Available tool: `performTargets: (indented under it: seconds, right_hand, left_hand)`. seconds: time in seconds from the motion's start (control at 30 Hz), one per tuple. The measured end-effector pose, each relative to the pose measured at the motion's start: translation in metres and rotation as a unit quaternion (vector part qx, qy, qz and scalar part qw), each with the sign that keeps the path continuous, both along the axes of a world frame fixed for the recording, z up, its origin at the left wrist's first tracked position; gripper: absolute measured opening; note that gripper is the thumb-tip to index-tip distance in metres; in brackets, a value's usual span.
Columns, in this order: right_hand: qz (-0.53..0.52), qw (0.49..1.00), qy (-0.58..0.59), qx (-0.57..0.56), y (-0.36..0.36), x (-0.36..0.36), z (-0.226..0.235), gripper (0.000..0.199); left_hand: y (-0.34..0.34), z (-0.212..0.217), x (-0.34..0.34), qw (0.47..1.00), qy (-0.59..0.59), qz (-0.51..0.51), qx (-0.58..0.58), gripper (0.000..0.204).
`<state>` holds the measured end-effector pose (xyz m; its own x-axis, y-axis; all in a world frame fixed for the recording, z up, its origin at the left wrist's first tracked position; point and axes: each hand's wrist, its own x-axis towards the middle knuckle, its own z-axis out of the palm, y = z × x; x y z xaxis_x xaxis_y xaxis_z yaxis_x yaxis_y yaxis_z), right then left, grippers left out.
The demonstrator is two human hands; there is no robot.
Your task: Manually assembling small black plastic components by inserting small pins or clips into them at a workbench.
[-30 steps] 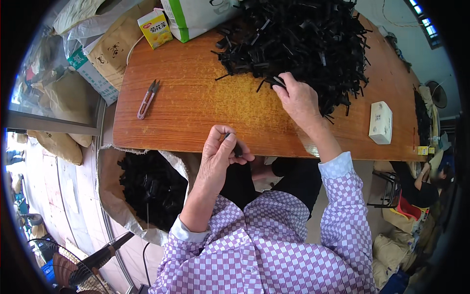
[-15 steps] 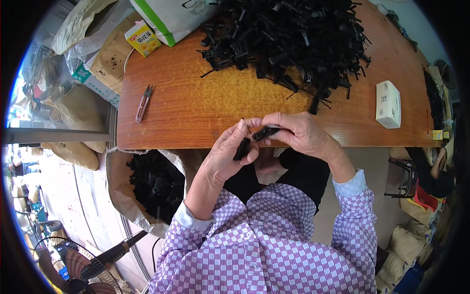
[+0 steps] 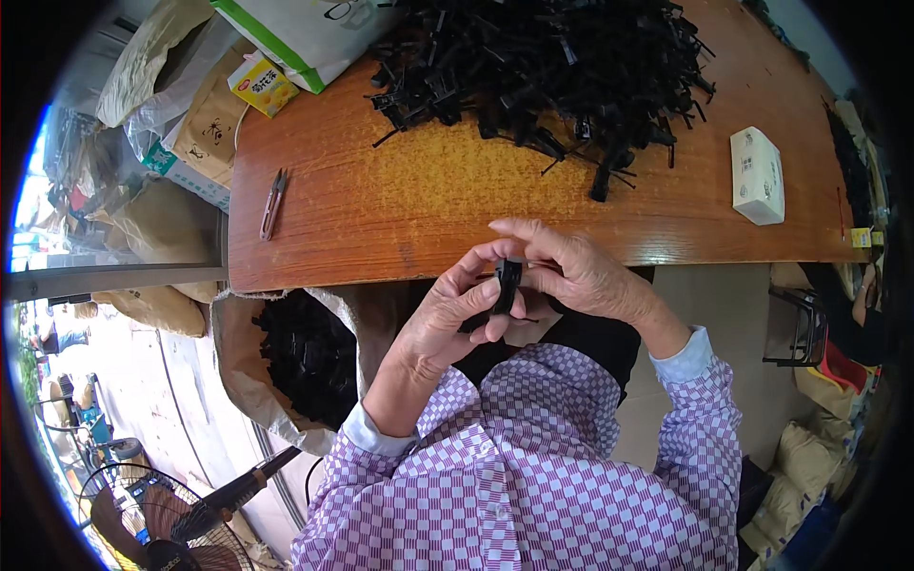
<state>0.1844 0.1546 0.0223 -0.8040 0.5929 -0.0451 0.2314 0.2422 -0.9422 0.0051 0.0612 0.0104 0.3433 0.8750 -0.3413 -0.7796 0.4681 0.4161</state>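
A small black plastic part (image 3: 507,284) stands upright between the thumb and fingers of my left hand (image 3: 443,309), which is closed on it above my lap. Right beside it is my right hand (image 3: 595,276), its index finger stretched out and its thumb apart below, close to the part. Whether the right thumb touches the part I cannot tell. Beyond my hands, a large heap of similar black parts (image 3: 562,76) with thin stems covers the far side of the wooden table (image 3: 428,200).
Thread snips (image 3: 273,205) lie at the table's left. A white tissue pack (image 3: 757,176) rests on the right. Left of my lap stands an open sack (image 3: 238,366) of black pieces (image 3: 309,357). A yellow carton (image 3: 262,86) and bags sit at the back left; a fan (image 3: 162,523) stands low left.
The black part has turned from slanted to upright in my left hand. My right thumb and index finger have spread apart, away from their pinch on it. The view has shifted slightly.
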Motion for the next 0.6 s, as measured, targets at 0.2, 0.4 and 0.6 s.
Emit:
performTargets:
  seconds: [0.2, 0.4, 0.6]
  right_hand:
    - [-0.103, 0.992, 0.075, -0.019, -0.027, -0.014, -0.016, 0.014]
    - [-0.069, 0.992, 0.029, -0.105, -0.037, -0.034, -0.005, 0.017]
    - [-0.068, 0.992, 0.023, -0.106, -0.033, -0.066, 0.0, 0.018]
  left_hand:
    - [-0.011, 0.005, -0.011, 0.972, 0.213, 0.051, 0.086, 0.043]
    - [-0.01, -0.005, -0.022, 0.928, 0.335, 0.099, 0.133, 0.031]
    - [-0.004, -0.012, -0.035, 0.839, 0.486, 0.121, 0.211, 0.027]
